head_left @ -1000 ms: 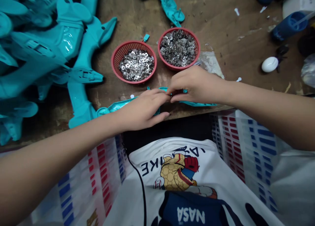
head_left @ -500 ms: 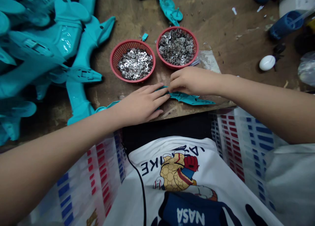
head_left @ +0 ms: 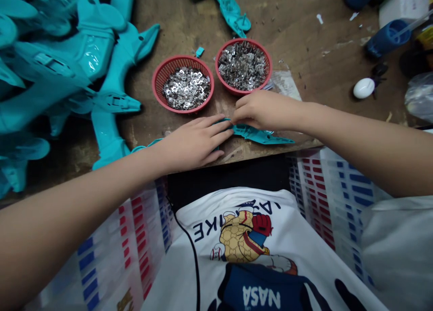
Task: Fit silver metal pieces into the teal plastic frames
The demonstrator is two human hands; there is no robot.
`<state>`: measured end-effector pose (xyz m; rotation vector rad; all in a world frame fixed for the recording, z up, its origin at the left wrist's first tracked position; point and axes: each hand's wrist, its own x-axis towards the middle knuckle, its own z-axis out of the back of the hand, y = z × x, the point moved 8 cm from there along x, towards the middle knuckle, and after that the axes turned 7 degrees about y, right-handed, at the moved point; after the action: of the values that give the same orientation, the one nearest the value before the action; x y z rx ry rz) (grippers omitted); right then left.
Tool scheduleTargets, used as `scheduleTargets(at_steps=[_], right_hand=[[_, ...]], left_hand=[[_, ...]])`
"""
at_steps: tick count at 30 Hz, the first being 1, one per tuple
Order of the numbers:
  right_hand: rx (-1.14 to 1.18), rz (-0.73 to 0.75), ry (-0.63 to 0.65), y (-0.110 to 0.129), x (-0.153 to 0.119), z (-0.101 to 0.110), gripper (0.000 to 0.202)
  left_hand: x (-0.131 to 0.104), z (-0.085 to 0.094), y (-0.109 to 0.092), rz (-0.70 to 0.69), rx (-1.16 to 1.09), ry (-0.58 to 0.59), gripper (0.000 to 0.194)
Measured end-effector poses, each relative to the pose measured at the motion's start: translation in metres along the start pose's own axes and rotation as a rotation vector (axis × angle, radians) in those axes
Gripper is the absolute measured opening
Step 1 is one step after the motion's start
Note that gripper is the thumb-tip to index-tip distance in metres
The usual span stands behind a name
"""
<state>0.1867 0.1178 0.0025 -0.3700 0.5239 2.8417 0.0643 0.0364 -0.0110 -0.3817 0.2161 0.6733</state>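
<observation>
At the near edge of the table (head_left: 297, 35), a turquoise plastic piece (head_left: 262, 134) lies directly under the fingers, its long axis running left to right! Left hand (head_left: 196, 141) rests flat over it, fingers slightly spread; right hand (head_left: 257, 110), equally close, bunches its fingertips against it, whatever they pinch hidden. Upside down on the white shirt (head_left: 176, 266): "NASA" near, "IKE" farther off.

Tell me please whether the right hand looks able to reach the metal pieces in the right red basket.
Probably yes. The right hand is close to the right red basket, whose top is open, and nothing visible covers the metal pieces. The hand would likely leave the teal part first.
</observation>
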Motion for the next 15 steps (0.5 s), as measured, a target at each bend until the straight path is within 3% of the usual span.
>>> scheduleTargets(at_steps=[7,12,15], right_hand=[[0.012,0.022,-0.030,0.002,0.000,0.004,0.037],[0.025,-0.243,0.038,-0.024,-0.014,0.015,0.031],[0.009,-0.311,0.119,-0.022,-0.027,0.009,0.017]], left_hand=[[-0.001,0.002,-0.002,0.005,0.003,-0.013,0.062],[0.000,0.001,0.002,0.001,-0.017,-0.054,0.071],[0.005,-0.005,0.004,0.017,0.010,-0.036,0.073]])
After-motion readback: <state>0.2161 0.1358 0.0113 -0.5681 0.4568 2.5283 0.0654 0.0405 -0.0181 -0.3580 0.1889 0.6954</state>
